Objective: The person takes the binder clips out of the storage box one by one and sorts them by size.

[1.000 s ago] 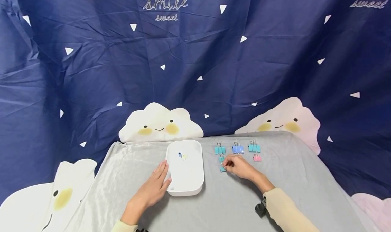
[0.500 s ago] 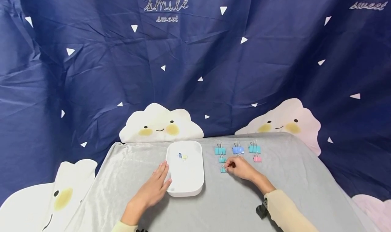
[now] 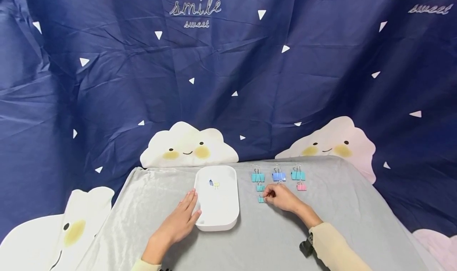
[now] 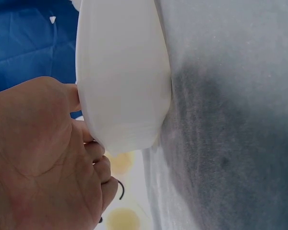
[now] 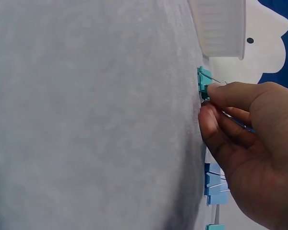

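My left hand (image 3: 178, 220) rests with straight fingers against the left rim of a white plastic box (image 3: 216, 226). In the left wrist view, the fingers touch the box's rim near one corner. At the front of the clip group, my right hand (image 3: 285, 198) pinches the right edge of a small teal binder clip (image 3: 261, 200) lying on the cloth. In the right wrist view, thumb and forefinger meet at that clip (image 5: 204, 79). Just behind it lies another teal clip (image 3: 260, 188). The right hand mostly hides a further clip, whose wire handles (image 3: 280, 182) show above it.
Larger clips form a back row: teal (image 3: 258, 177), blue (image 3: 279, 177) and teal (image 3: 298, 175). A pink clip (image 3: 301, 187) sits below the right one. Inside the box are a yellow clip (image 3: 216, 184) and a dark blue one (image 3: 211, 182). Grey cloth (image 3: 264, 243) covers the table.
The small teal clip lies a little straighter, and my right fingers have shifted slightly right. The left hand stays on the box. The head view has tilted slightly.
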`<state>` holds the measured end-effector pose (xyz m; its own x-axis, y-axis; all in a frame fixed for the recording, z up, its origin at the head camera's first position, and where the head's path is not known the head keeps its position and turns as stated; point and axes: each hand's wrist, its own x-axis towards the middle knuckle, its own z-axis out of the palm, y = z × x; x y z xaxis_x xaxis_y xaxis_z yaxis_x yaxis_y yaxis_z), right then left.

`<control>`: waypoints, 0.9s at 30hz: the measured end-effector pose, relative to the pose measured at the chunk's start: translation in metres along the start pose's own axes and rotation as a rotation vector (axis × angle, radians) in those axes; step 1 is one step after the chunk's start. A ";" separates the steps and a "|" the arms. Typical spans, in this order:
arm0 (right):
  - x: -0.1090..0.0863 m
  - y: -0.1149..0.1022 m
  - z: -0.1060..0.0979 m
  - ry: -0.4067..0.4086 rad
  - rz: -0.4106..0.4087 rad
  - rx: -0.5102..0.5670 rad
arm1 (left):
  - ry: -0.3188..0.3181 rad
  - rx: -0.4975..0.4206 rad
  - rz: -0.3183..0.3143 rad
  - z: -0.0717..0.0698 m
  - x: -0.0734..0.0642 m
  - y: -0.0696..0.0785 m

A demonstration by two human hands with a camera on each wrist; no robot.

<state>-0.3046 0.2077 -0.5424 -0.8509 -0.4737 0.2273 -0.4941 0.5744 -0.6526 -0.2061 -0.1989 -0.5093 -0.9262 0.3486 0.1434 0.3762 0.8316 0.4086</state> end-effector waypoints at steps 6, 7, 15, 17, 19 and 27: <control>0.003 -0.004 -0.003 -0.008 0.014 0.022 | -0.008 0.010 -0.003 -0.001 -0.003 0.000; 0.004 -0.006 -0.004 0.000 0.007 0.009 | -0.002 0.014 0.001 -0.001 -0.004 0.000; 0.021 -0.027 -0.013 0.035 -0.030 -0.064 | -0.013 0.024 -0.026 0.001 -0.002 -0.001; 0.027 -0.034 -0.014 0.030 -0.040 -0.070 | 0.010 0.046 -0.014 0.006 -0.002 -0.005; 0.033 -0.041 -0.015 0.035 -0.059 -0.091 | 0.027 0.040 0.003 0.006 -0.002 -0.006; 0.053 -0.067 -0.011 0.020 -0.134 -0.140 | -0.027 0.030 -0.026 0.001 0.000 -0.001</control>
<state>-0.3185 0.1515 -0.4791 -0.7782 -0.5399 0.3209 -0.6224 0.5947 -0.5088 -0.2066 -0.1997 -0.5105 -0.9349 0.3377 0.1090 0.3529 0.8528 0.3849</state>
